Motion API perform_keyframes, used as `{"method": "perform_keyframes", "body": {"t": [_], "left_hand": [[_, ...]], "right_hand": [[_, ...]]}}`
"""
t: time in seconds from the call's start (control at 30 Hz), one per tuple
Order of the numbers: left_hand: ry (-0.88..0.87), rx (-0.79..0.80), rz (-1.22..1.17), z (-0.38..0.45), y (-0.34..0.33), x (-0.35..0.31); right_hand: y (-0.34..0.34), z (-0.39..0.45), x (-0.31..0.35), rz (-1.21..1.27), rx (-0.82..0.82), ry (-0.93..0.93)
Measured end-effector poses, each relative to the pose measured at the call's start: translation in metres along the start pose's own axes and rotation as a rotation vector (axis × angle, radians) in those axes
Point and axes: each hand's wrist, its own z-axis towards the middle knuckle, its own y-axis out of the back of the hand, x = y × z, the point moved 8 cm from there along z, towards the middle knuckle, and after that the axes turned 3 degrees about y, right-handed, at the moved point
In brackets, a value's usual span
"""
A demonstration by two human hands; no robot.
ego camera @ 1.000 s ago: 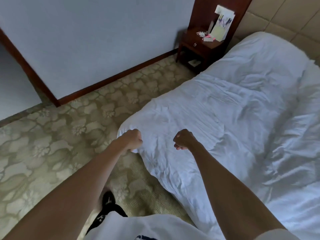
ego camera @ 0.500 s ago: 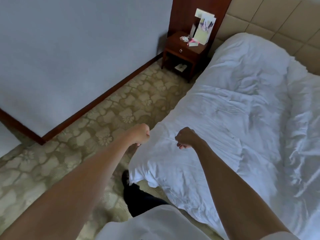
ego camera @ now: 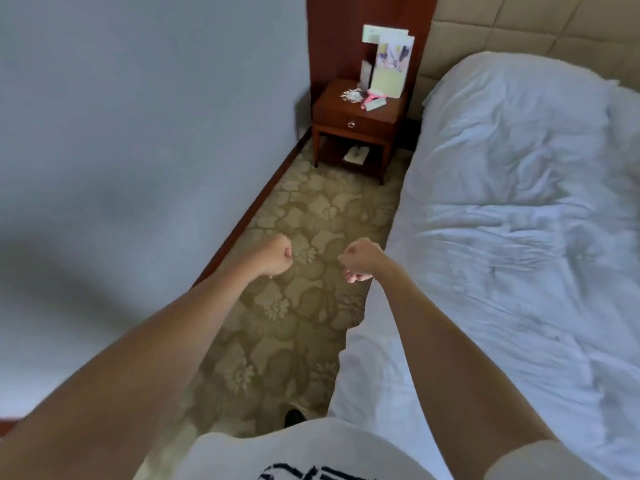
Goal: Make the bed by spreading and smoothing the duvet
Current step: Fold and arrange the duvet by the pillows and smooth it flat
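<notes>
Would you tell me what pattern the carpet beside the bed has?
The carpet has a large floral pattern, pale cream on olive-beige, seen in the head view.

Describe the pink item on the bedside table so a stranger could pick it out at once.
Start at the dark wooden nightstand standing in the corner between the grey wall and the bed's padded headboard. On its top, in front of the upright pale-green card, lies a small pink item. It is the only pink thing there, right of the white speckled cluster; what it is cannot be told.
</notes>
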Motion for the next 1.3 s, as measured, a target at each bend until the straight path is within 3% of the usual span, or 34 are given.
{"method": "perform_keyframes", "body": {"t": [0.33, 0.57, 0.7, 0.8, 1.0, 1.3], "left_hand": [[-0.348, 0.302, 0.165, 0.205, 0.005, -0.145], [-0.578, 0.352, 0.303, 0.35, 0.07, -0.256], [-0.738, 0.302, 0.367, 0.413, 0.118, -0.336], [-0.853, 0.421, 0.416, 0.429, 0.121, -0.392], [-0.933, 0.553, 0.478, 0.502, 0.108, -0.467], [-0.915, 0.481, 0.549, 0.675, 0.147, -0.617]], "right_hand": [[0.144, 0.071, -0.089, 0.147, -0.241, -0.357], [0.254, 0.149, -0.092, 0.282, -0.402, -0.509], [0.32, 0.162, -0.091, 0.455, -0.6, -0.564], [0.348, 0.161, -0.105, 0.517, -0.651, -0.672], [0.405, 0.195, -0.145, 0.568, -0.701, -0.812], [0.584, 0.339, -0.212, 0.608, -0.763, -0.714]]}}
